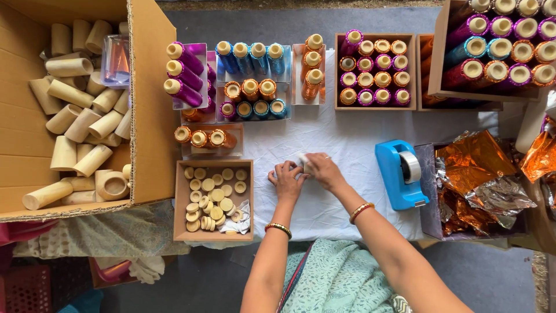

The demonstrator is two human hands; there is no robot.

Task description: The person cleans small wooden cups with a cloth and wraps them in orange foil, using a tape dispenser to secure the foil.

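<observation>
On the white-clothed surface (pixel 347 145), the left hand (pixel 286 179) and right hand (pixel 324 169) close together around a small pale piece (pixel 302 160), pinching it steady, with the blue tape dispenser (pixel 401 174) within reach.

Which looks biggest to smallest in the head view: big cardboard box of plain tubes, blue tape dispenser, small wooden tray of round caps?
1. Big cardboard box of plain tubes, by far the largest.
2. Small wooden tray of round caps.
3. Blue tape dispenser.
All sit on roughly the same surface, so nearness hardly skews this.
</observation>
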